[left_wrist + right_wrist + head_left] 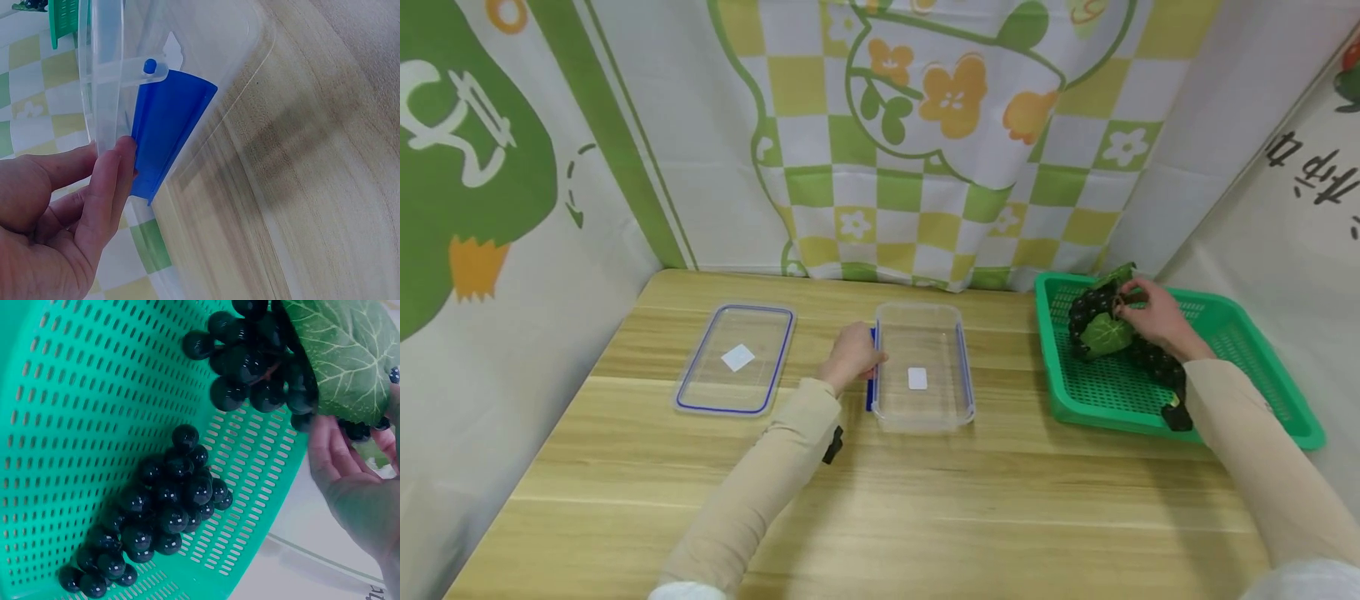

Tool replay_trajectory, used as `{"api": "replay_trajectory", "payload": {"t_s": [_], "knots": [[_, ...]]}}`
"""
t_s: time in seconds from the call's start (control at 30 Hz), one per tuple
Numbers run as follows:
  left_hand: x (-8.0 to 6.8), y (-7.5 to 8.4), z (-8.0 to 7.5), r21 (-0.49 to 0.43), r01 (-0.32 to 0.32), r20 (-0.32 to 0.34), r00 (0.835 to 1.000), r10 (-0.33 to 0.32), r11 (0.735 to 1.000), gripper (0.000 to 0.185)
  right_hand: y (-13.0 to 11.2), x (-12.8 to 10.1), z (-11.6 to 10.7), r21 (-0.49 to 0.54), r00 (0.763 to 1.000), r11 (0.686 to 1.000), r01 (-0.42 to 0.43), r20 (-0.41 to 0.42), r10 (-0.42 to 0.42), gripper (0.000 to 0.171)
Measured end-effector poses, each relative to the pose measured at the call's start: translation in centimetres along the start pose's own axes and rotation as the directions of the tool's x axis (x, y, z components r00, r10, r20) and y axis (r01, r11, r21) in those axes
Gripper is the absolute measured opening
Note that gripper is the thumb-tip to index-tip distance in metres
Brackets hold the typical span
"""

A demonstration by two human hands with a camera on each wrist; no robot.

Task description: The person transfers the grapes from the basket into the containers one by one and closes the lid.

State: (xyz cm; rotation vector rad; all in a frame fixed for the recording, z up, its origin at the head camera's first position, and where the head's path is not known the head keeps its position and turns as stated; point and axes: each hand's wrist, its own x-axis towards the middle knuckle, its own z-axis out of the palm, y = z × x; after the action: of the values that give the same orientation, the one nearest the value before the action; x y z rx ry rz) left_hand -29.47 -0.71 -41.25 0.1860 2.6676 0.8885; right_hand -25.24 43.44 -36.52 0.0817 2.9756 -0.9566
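In the head view my left hand (852, 357) is at the left side of a clear plastic food container (943, 367). The left wrist view shows its thumb and fingers pinching the rim beside a blue latch flap (169, 125), which hangs outward. On the right, my right hand (1157, 317) pinches the top of a bunch of dark grapes (1081, 312) with green leaves (1107, 335), over a green basket (1055, 367). A second bunch of dark grapes (169, 506) lies in the basket, as the right wrist view shows.
Left of the container lies a clear lid (760, 333) with a blue seal and a white label, flat on the wooden table (925, 517). A patterned curtain (910, 192) hangs behind the table's back edge. The basket stands at the back right, by a white side wall.
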Motion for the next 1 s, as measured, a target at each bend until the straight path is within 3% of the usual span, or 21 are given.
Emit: {"api": "replay_trajectory", "payload": {"t_s": [0.23,0.5,0.8,1.0], "knots": [[-0.1,-0.3,0.0,-0.002,0.004,0.012,1.000,-0.004,1.000,0.024,-0.4,-0.4,0.1,0.047,0.997,0.999,-0.011,-0.073,0.015,0.047],[0.0,-0.2,0.0,0.014,-0.025,0.014,1.000,0.024,1.000,0.026,-1.9,-0.7,-0.5,0.077,0.994,0.995,-0.058,-0.090,0.065,0.046],[0.2,-0.3,-0.1,0.007,-0.008,0.006,1.000,0.008,1.000,0.020,-5.7,-1.1,-0.8,0.137,0.990,0.987,-0.082,-0.107,0.097,0.036],[0.1,-0.4,0.0,-0.021,0.019,0.020,1.000,-0.019,1.000,0.020,-8.7,-1.6,-0.5,0.127,0.990,0.989,-0.071,-0.113,0.085,0.042]]}}
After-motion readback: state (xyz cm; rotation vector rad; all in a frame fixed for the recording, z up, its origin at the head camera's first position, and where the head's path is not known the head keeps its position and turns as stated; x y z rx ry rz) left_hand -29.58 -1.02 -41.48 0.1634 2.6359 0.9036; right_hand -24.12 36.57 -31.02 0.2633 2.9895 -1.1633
